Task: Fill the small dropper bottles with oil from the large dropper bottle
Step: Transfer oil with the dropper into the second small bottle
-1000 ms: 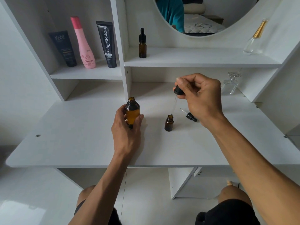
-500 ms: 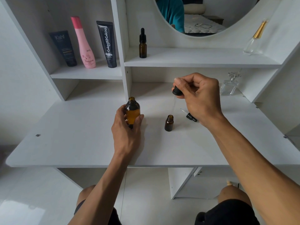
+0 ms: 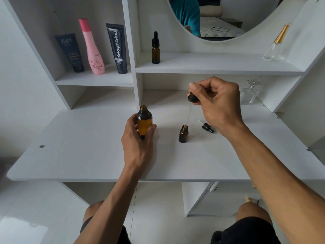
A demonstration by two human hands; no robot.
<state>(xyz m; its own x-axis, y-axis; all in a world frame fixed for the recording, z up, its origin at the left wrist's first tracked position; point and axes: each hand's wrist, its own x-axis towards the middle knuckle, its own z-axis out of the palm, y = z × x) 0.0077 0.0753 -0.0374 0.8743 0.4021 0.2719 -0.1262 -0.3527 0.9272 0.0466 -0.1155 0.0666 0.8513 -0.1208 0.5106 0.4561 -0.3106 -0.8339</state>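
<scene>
- The right hand point(image 3: 217, 104) has brought the dropper point(image 3: 190, 110) back down; its glass tip is now at the mouth of the small bottle point(image 3: 183, 134).
- Its fingers pinch the black bulb.
- The left hand point(image 3: 138, 143) fingers wrap the big bottle point(image 3: 144, 121) on the worktop point(image 3: 79, 147), left of the small one.
- The small bottle's own cap point(image 3: 207, 127) lies just right of it, so filling looks unfinished.
- Another capped small bottle point(image 3: 155, 48) waits on the far shelf.
- Far left tubes read "Kahf", "Tamara" and "Glad2Glow".
</scene>
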